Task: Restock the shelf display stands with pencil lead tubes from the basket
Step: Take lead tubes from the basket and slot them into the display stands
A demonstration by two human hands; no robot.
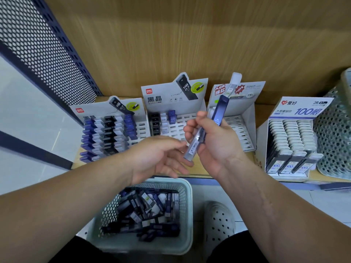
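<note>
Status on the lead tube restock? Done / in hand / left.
Done: leftmost stand looks largely filled; far-right stand looks full. In hand: right hand grips one blue-capped tube, the open left hand just beside its lower end. Left: second stand has only a few tubes at its left, third stand shows empty slots, and the basket holds many tubes. Roughly midway.

Single head-worn wide-angle view, looking forward and steeply down, close above the wooden shelf [199,44]; pale perforated plastic basket [187,215] directly below that shelf.
</note>
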